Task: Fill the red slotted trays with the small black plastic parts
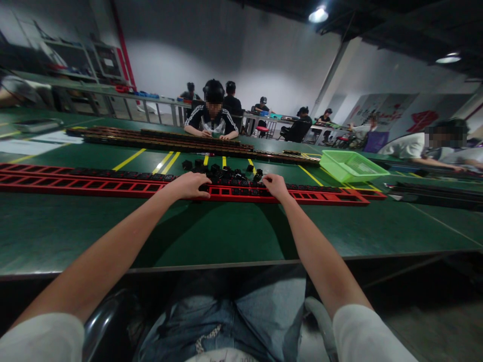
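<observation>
Both bare hands are seen at mid-frame over a red slotted frame (241, 198), laid lengthwise across the green surface (226, 231); the left hand (188, 186) is half open, thumb parted from fingers, at the frame's edge, and whether anything is held cannot be told; the right hand (275, 187) is nearly closed, fingertips bunched beside small black pieces (234, 174), though no firm grip can be confirmed; the loose pieces are heaped between and just beyond the hands at the centre, with others already seated in the slots; a green basket (334, 170) is set at centre right, and a co-worker (213, 120) is seated at upper centre; pieces would probably best be taken singly, squared to a slot and pressed evenly, with the frame steadied by the left hand.
</observation>
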`<state>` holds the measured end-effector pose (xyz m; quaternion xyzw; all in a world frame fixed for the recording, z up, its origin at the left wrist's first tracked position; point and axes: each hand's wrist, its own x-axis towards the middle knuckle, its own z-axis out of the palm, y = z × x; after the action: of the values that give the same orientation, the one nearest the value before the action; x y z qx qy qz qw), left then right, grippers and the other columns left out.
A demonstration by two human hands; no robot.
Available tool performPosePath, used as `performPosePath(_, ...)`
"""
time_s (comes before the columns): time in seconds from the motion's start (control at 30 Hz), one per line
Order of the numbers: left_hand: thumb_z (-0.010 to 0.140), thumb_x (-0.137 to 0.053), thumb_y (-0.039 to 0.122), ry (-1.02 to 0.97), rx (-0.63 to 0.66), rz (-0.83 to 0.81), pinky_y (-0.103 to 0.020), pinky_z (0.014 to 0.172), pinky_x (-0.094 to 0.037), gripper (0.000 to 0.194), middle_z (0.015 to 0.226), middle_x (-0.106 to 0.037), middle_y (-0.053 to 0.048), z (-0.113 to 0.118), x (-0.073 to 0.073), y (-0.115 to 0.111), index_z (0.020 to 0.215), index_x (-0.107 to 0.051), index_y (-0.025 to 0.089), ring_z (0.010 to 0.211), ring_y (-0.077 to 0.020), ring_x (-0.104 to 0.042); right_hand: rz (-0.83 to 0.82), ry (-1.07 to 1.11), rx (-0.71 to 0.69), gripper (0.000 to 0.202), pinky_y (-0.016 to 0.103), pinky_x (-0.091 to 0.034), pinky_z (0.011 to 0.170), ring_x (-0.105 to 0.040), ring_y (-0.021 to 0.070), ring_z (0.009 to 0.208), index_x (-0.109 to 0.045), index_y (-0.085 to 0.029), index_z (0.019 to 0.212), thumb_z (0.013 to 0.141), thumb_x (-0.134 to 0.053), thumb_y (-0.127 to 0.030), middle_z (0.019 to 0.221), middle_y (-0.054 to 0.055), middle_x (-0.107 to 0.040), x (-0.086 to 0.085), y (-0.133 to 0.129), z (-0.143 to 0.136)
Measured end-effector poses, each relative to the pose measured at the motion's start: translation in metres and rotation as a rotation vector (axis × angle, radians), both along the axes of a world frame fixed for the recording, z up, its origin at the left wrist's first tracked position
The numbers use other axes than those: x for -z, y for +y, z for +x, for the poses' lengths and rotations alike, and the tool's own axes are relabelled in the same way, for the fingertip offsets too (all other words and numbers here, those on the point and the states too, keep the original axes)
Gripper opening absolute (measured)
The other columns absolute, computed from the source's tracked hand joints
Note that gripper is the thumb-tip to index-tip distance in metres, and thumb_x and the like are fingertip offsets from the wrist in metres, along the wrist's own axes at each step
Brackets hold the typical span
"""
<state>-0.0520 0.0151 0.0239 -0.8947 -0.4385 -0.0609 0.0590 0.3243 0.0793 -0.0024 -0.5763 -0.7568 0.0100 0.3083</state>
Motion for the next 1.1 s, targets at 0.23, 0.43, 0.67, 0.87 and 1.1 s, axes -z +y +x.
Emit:
performPosePath(0.23,0.09,-0.055,0.055,-0.067,0.021,0.023,-0.036,0.086,-0.046,0.047,0.114,-0.068,-0.011,-0.008,-0.004,-0.001,0.116,-0.07,0.018,0.1,-0.0255,-0.065,0.011,-0.023,0.008,0.023,0.028,-0.046,0.073,-0.065,0.0198,0.077,-0.079,-0.016,0.094,0.089,-0.057,-0.024,0.085,0.007,-0.076,0.0,0.0,-0.001)
performPosePath(0.43,0.091,-0.054,0.042,-0.051,0.064,0.028,-0.035,0.086,-0.047,0.033,0.107,-0.07,-0.008,-0.012,-0.003,0.004,0.102,-0.075,0.02,0.097,-0.0231,-0.065,0.003,-0.016,0.017,0.022,0.028,-0.047,0.074,-0.065,0.02,0.076,-0.079,-0.016,0.094,0.089,-0.058,-0.024,0.084,0.007,-0.076,-0.002,-0.003,-0.002)
performPosePath(0.67,0.091,-0.054,0.043,-0.04,0.046,-0.016,-0.035,0.087,-0.047,0.035,0.109,-0.071,-0.008,-0.013,-0.002,0.007,0.109,-0.074,0.02,0.099,-0.0236,-0.065,0.007,-0.004,0.009,0.021,0.029,-0.048,0.076,-0.066,0.0206,0.08,-0.078,-0.016,0.093,0.089,-0.059,-0.024,0.088,0.008,-0.076,-0.002,-0.004,-0.003)
performPosePath(0.87,0.09,-0.054,0.043,-0.026,0.036,-0.018,-0.035,0.087,-0.047,0.035,0.109,-0.071,-0.008,-0.01,-0.006,0.002,0.108,-0.074,0.021,0.097,-0.0235,-0.065,0.019,-0.015,-0.002,0.022,0.029,-0.047,0.074,-0.065,0.0198,0.078,-0.078,-0.016,0.093,0.089,-0.058,-0.024,0.086,0.007,-0.076,-0.001,-0.002,-0.001)
performPosePath(1.1,0.084,-0.05,0.027,0.001,-0.053,0.096,-0.038,0.095,-0.044,0.038,0.126,-0.064,-0.009,-0.017,-0.011,0.003,0.112,-0.073,0.02,0.111,-0.0273,-0.058,0.006,-0.009,0.004,0.021,0.028,-0.046,0.073,-0.064,0.0193,0.074,-0.078,-0.015,0.093,0.089,-0.059,-0.023,0.083,0.007,-0.075,-0.001,-0.002,-0.001)
